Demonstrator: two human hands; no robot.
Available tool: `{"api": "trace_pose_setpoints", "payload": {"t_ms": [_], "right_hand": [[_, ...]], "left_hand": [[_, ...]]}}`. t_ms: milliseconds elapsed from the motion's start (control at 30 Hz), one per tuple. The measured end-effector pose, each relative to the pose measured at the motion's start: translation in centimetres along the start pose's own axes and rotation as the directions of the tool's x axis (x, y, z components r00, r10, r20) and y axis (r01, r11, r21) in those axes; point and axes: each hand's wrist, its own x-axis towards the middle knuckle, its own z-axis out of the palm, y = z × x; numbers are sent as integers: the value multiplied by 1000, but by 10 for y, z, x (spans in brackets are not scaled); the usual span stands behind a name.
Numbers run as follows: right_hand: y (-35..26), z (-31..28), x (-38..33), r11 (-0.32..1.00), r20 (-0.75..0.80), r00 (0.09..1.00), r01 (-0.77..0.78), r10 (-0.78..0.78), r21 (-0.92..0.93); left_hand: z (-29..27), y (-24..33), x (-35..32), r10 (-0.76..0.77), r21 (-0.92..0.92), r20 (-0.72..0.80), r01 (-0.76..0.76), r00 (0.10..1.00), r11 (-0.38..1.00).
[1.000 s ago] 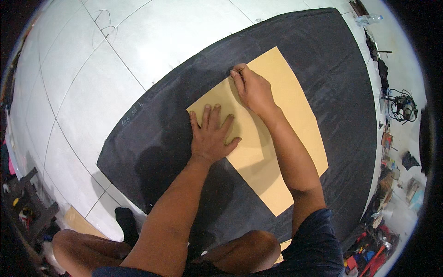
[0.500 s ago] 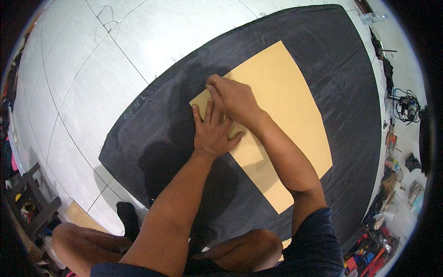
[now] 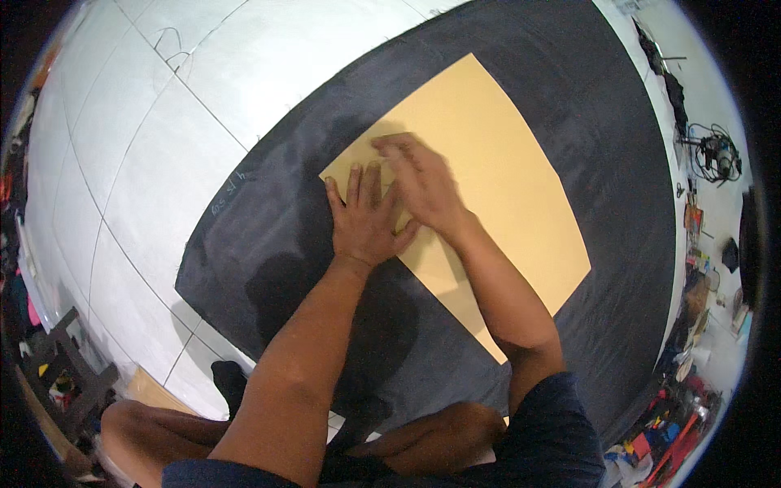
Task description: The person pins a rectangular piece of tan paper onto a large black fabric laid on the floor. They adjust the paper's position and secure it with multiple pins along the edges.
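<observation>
A yellow-tan sheet of card (image 3: 504,163), cut with angled corners, lies on a large piece of black cloth (image 3: 236,244). My left hand (image 3: 366,220) rests flat near the sheet's left corner, fingers spread and pressing on it. Just right of it, my right hand (image 3: 425,183) is over the card, its fingers bent to the left and smeared by motion. Whether anything small is between those fingers cannot be made out. Faint pale marks show on the cloth near its left edge.
White floor tiles (image 3: 163,163) surround the cloth. Coiled black cable (image 3: 716,154) lies at the right, with cluttered scraps and tools (image 3: 659,431) at the lower right. A dark wooden frame (image 3: 73,382) stands at the lower left. My folded legs are at the near edge.
My right hand has come away from the card's upper left edge, inward over the sheet, and its closed fingers look looser. My left hand stays flat on the card. The whole view has shifted slightly.
</observation>
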Motion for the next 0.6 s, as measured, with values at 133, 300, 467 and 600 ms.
{"api": "trace_pose_setpoints", "payload": {"t_ms": [133, 300, 467, 600], "right_hand": [[24, -79, -110, 836, -155, 826, -513, 543, 192], [59, -126, -297, 708, -313, 783, -621, 538, -337], [31, -123, -394, 512, -427, 675, -737, 602, -442], [28, -112, -409, 483, -465, 688, -724, 557, -493]], "left_hand": [[5, 1, 0, 23, 10, -103, -22, 994, 1000], [15, -14, 6, 65, 102, -210, -45, 976, 994], [7, -7, 10, 72, 144, -205, -43, 976, 989], [5, -7, 12, 94, 193, -184, -58, 978, 979]]}}
